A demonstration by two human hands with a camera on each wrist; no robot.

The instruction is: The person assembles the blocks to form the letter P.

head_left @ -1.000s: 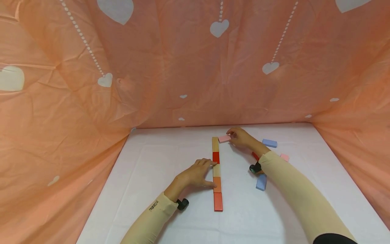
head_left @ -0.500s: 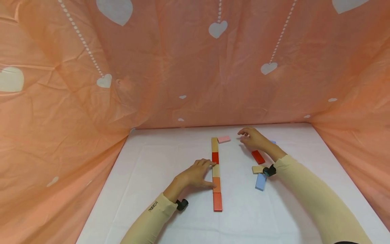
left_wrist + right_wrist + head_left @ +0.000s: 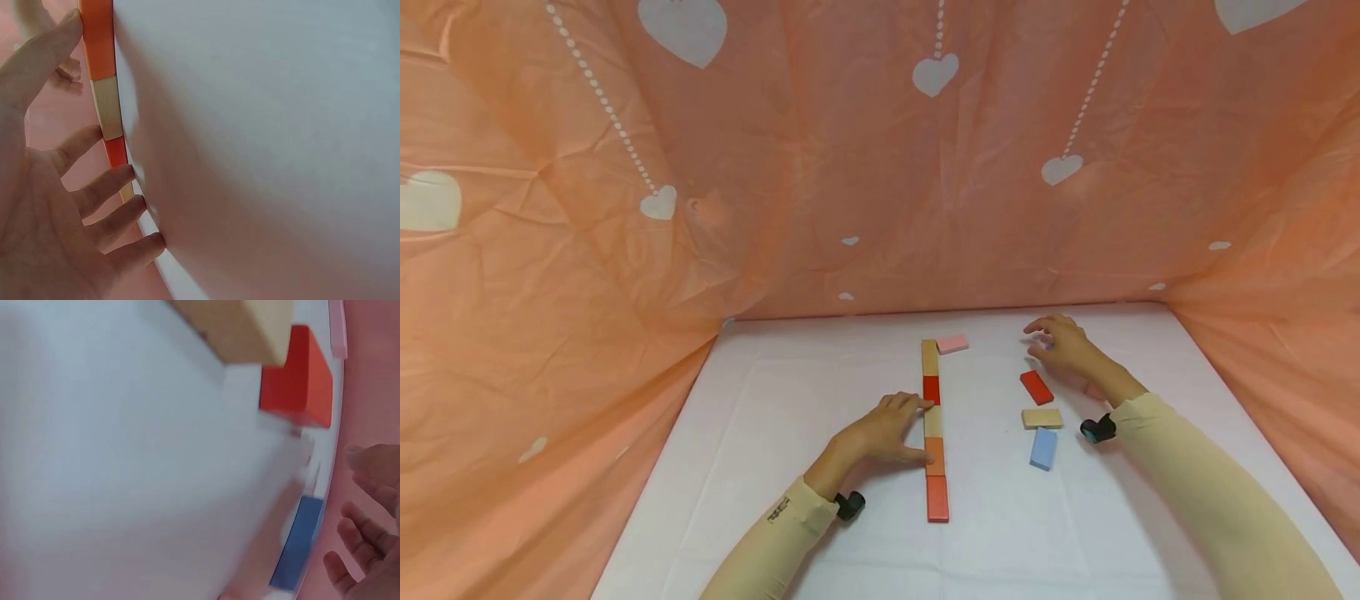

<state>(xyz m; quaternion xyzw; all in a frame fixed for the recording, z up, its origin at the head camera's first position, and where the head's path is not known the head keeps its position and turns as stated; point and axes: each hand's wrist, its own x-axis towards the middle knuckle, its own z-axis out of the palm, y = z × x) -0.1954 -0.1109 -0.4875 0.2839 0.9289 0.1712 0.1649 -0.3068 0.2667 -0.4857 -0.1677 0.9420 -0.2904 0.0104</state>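
Left hand (image 3: 880, 431) rests spread against the block row (image 3: 933, 429), so keep it steady while the loose, empty right hand (image 3: 1063, 348) (hovering past the red block (image 3: 1037, 387)) picks carefully.

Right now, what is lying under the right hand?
Under the right hand, the right wrist view shows a blue block on the white table. The head view hides it; whether more lies there cannot be seen.

Red block (image 3: 1036, 387), tan block (image 3: 1042, 418), blue block (image 3: 1043, 448)
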